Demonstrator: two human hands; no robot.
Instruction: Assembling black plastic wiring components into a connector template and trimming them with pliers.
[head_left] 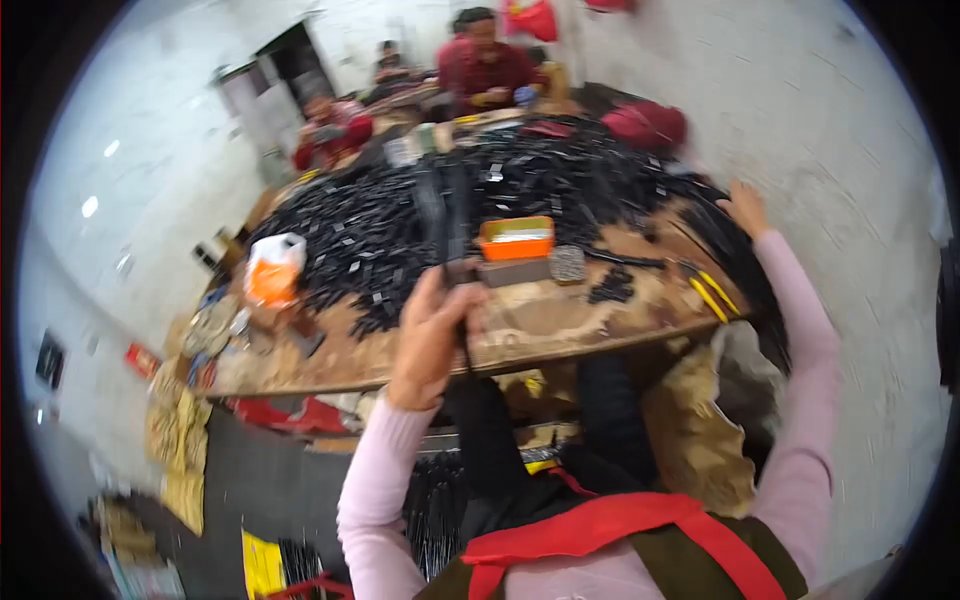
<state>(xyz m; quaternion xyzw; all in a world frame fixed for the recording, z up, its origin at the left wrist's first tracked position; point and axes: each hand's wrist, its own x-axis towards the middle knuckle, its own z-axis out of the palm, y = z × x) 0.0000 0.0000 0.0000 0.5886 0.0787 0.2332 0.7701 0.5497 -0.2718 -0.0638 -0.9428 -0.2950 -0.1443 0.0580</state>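
Note:
My left hand (432, 325) is closed around black strips (455, 225), long and flat. They stand up from the fist, smeared by motion, and a thin tail hangs below it over the table edge. At the table's right side my right hand (746, 210) reaches out with its fingers apart. It is at the upper end of a bundle of long black strips (735, 250), which droops over the edge; whether it touches them I cannot tell. In front of the left hand, a heap of short black pieces (350, 235) covers much of the wooden table (530, 315).
An orange box (517, 238) stands mid-table beside a grey textured block (567, 264). Yellow-handled pliers (712, 292) lie to the right, near small black pieces (612, 287). A white-and-orange bag (275, 270) sits at left. Across the table a person in dark red (485, 65) and others sit.

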